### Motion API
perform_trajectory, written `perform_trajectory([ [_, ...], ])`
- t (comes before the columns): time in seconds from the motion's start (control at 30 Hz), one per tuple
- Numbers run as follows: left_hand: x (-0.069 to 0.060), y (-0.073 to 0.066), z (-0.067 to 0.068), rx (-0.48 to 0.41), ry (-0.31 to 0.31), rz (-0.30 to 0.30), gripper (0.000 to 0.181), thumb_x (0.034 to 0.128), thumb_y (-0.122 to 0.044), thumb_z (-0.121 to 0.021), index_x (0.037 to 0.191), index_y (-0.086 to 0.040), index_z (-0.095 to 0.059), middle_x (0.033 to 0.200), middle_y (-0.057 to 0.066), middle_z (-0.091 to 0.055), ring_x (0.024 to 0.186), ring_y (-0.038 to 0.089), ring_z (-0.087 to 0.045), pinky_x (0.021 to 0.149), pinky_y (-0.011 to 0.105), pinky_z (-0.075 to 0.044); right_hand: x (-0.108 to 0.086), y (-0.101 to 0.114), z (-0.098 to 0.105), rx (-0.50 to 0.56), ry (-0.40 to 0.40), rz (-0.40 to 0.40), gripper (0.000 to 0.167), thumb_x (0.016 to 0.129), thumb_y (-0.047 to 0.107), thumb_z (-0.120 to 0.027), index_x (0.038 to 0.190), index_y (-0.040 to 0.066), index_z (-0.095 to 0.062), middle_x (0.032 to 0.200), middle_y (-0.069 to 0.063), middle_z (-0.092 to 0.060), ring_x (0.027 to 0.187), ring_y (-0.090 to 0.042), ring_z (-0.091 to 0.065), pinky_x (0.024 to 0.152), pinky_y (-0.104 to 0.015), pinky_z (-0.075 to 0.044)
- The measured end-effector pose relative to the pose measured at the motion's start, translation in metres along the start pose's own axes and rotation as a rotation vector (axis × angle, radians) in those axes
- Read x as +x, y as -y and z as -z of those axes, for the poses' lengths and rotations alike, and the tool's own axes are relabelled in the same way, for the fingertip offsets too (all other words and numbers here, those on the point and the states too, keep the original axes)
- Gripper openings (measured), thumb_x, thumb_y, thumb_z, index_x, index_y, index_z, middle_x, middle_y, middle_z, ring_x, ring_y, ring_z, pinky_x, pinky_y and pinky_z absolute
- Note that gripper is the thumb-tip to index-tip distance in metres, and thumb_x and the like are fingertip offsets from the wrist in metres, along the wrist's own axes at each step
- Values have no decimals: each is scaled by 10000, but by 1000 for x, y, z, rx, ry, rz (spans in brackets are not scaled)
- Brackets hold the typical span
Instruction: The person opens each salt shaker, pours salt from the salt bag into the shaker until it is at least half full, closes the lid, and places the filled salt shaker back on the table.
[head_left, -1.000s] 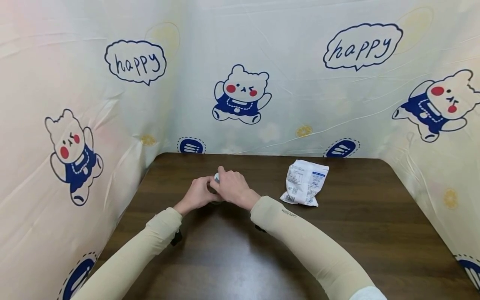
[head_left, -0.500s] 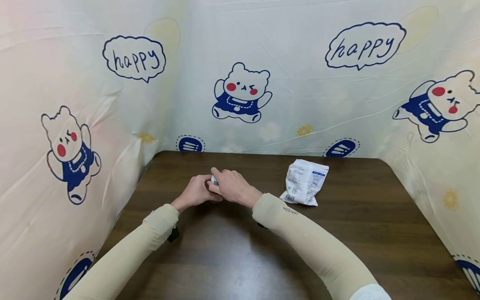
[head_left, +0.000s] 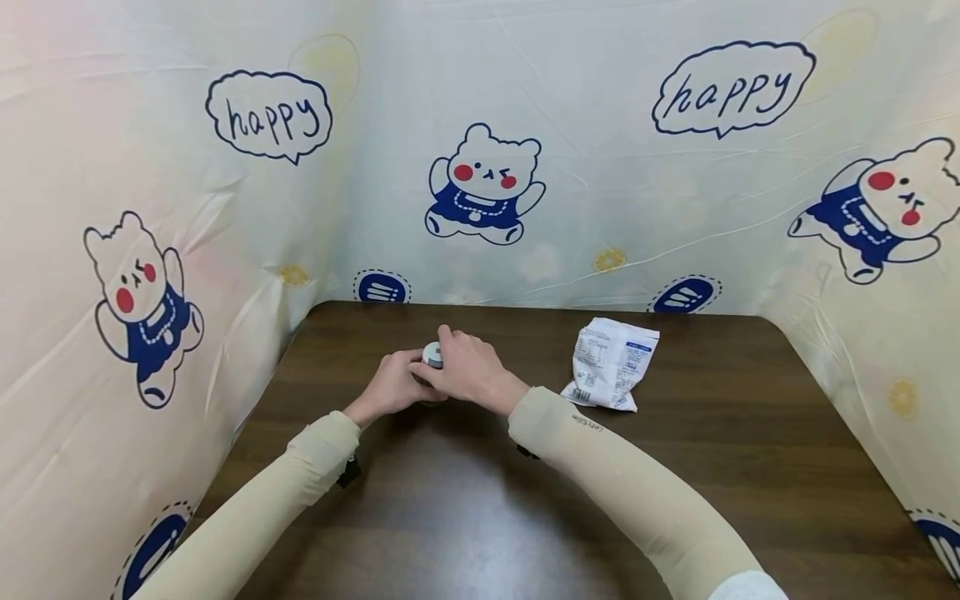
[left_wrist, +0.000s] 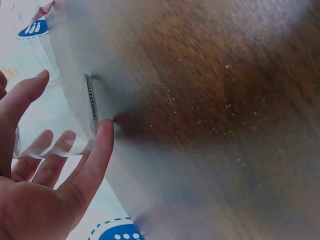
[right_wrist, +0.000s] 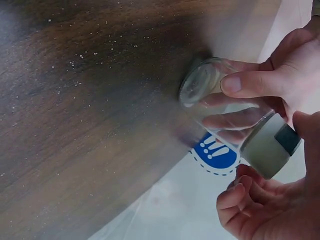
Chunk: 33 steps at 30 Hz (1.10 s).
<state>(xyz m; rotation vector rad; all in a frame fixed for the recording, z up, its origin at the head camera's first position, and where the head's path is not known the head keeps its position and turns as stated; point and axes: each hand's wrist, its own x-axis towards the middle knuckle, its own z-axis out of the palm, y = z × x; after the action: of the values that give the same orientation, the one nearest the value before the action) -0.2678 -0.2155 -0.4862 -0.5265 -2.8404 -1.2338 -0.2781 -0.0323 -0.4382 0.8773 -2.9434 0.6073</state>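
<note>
A clear glass jar (right_wrist: 225, 102) stands between both hands, its base at or just above the wooden table. My left hand (head_left: 393, 383) holds the jar around its side, thumb on one face and fingers behind the glass. On top is a pale lid (right_wrist: 265, 147) with a dark square patch, also visible as a small round lid (head_left: 432, 354) in the head view. My right hand (head_left: 472, 371) grips this lid between thumb and fingers. Through the glass in the left wrist view no contents show. In the head view the hands hide most of the jar.
A white printed packet (head_left: 611, 364) lies on the brown table (head_left: 720, 467), right of the hands. Small white specks are scattered over the tabletop in both wrist views. A cartoon-printed curtain (head_left: 585, 208) encloses the back and sides.
My right hand has shifted and turned slightly at the lid, leaving more of the lid's top visible now. The left hand stays around the jar. The packet has not moved.
</note>
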Motion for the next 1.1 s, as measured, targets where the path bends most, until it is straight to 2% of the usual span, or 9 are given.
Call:
perform_trajectory([
  [0.1, -1, -3, 0, 8, 1, 19, 560, 776, -202, -967, 1262, -55, -729, 1176, 72, -754, 1050, 251, -707, 964, 490, -553, -2, 1, 2, -13, -21, -14, 638, 999, 643, -599, 1219, 44, -585, 1002, -65, -615, 790, -170, -598, 684, -316, -552],
  [0.27, -4, -4, -1, -8, -7, 56, 595, 773, -196, -969, 1280, -54, -691, 1194, 82, -737, 1054, 254, -690, 975, 496, -547, -3, 2, 0, -5, -10, 0, 598, 1016, 597, -606, 1227, 38, -599, 1036, -69, -614, 827, -171, -593, 730, -314, -559],
  [0.47, -5, -3, -2, -37, -24, 46, 534, 770, -196, -974, 1228, -69, -732, 1136, 53, -758, 1003, 235, -689, 964, 491, -553, -4, 1, 0, 3, 6, 34, 548, 1037, 527, -622, 1248, 23, -590, 1068, -87, -611, 854, -182, -591, 769, -310, -555],
  [0.7, -2, -5, 0, -25, -32, 38, 449, 754, -212, -982, 1130, -111, -759, 1023, -2, -766, 911, 175, -699, 885, 456, -576, -4, 1, 8, -5, 56, 100, 493, 1052, 427, -644, 1306, 12, -571, 1141, -109, -609, 915, -184, -585, 846, -303, -567],
  [0.9, -5, -6, -1, -30, -36, 56, 435, 760, -210, -976, 1132, -115, -770, 1026, 1, -775, 915, 172, -718, 873, 444, -579, -4, 2, 11, -25, 88, 147, 447, 1055, 354, -652, 1325, 9, -567, 1194, -116, -593, 958, -196, -571, 876, -302, -550],
  [1.1, -7, -5, -2, -31, -49, 52, 471, 777, -225, -967, 1178, -86, -762, 1073, 18, -773, 969, 196, -712, 891, 459, -579, -5, 6, 17, 12, 54, 74, 532, 1038, 477, -654, 1273, 4, -591, 1095, -102, -612, 877, -191, -594, 791, -305, -559],
])
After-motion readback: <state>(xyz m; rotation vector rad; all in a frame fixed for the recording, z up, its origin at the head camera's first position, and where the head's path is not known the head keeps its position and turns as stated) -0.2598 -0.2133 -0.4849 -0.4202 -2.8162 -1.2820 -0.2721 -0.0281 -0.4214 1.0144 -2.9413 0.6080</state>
